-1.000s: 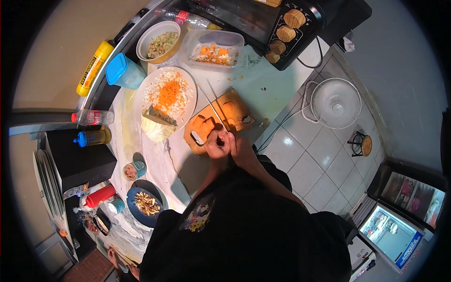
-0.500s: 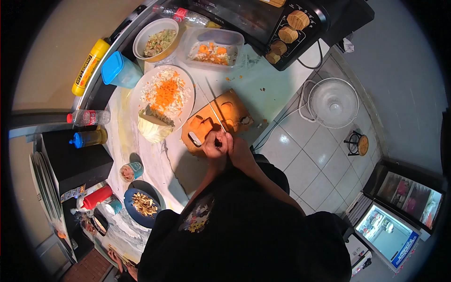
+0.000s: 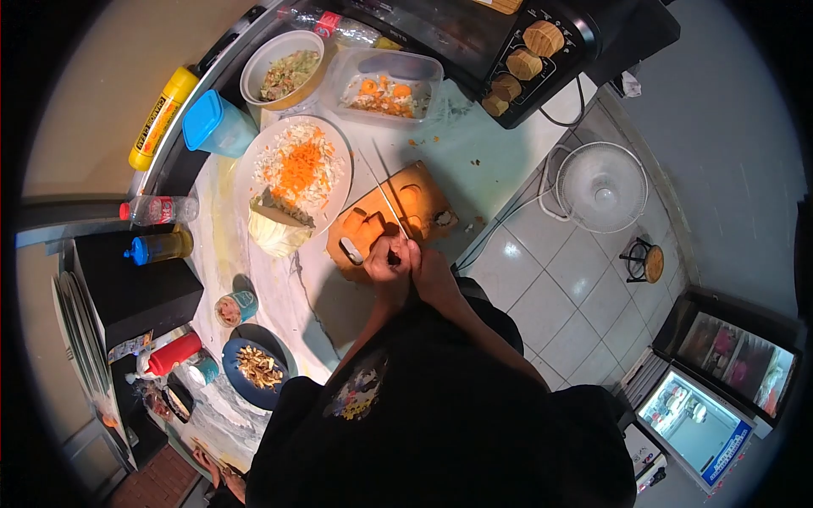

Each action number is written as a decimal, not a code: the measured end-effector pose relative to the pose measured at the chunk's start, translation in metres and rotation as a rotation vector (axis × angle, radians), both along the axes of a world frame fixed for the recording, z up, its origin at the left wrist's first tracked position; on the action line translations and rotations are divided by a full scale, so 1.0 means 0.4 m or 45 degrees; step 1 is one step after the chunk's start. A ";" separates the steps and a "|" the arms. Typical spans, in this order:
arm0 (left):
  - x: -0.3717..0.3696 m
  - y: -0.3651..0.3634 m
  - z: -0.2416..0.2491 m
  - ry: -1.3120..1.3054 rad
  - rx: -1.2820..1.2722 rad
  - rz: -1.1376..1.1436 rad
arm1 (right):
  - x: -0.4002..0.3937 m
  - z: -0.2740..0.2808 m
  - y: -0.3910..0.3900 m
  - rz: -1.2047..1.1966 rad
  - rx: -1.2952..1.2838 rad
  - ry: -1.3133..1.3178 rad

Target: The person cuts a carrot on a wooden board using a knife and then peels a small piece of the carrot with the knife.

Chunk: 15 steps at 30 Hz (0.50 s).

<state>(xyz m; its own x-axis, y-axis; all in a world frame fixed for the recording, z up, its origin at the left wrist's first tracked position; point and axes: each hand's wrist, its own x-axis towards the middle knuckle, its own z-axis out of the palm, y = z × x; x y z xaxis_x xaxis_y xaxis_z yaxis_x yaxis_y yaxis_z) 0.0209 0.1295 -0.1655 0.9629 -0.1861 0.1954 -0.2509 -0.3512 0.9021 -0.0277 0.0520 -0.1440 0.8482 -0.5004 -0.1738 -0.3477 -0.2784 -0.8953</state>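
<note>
A knife [image 3: 388, 196] points up and left over the orange-brown cutting board [image 3: 436, 193]. My right hand [image 3: 426, 261] is closed at the knife's handle end. Pressed beside it, my left hand [image 3: 387, 259] has curled fingers around something too small and dark to make out. Pieces of carrot [image 3: 362, 227] lie on the board to the left of the blade. Left of the board, a plate [image 3: 341, 173] holds chopped cabbage and grated carrot [image 3: 301, 165], with a cabbage chunk [image 3: 278, 230] at its lower edge.
Behind are a white bowl [image 3: 251, 80], a plastic container [image 3: 432, 78] and an oven with wooden knobs [image 3: 542, 38]. A jar [image 3: 236, 308] and blue plate [image 3: 233, 375] stand lower left. Another person's hands [image 3: 222, 477] show at the bottom left; a wire basket [image 3: 602, 186] is at right.
</note>
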 end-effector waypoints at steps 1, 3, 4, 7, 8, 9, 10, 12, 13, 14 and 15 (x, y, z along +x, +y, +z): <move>-0.003 0.002 -0.003 0.019 0.012 0.003 | -0.002 -0.001 0.000 0.000 0.007 -0.018; -0.003 0.001 -0.006 0.010 -0.017 -0.008 | -0.002 -0.001 -0.005 0.022 -0.024 0.034; -0.002 0.001 -0.008 -0.003 -0.044 -0.012 | 0.000 -0.001 -0.007 0.051 -0.054 0.083; 0.001 0.003 -0.013 -0.010 -0.016 -0.010 | 0.004 -0.013 -0.004 -0.002 -0.059 0.096; 0.000 0.002 -0.013 -0.010 -0.019 -0.010 | 0.003 -0.014 -0.007 -0.003 -0.062 0.096; 0.001 -0.003 -0.009 -0.011 -0.031 -0.004 | 0.006 -0.010 -0.014 0.024 -0.041 0.076; 0.002 -0.004 -0.007 -0.013 -0.041 0.003 | 0.008 -0.007 -0.016 0.050 -0.017 0.057; 0.002 -0.002 -0.011 -0.015 -0.033 0.002 | 0.003 -0.028 -0.011 0.056 -0.046 0.035; 0.004 -0.003 -0.012 -0.019 -0.025 0.003 | 0.003 -0.039 -0.010 0.063 -0.076 0.013; 0.007 -0.006 -0.012 -0.026 -0.033 0.006 | 0.003 -0.050 -0.014 0.066 -0.084 0.006; 0.003 -0.006 -0.007 0.008 -0.044 0.009 | 0.000 -0.051 -0.014 0.079 -0.100 0.006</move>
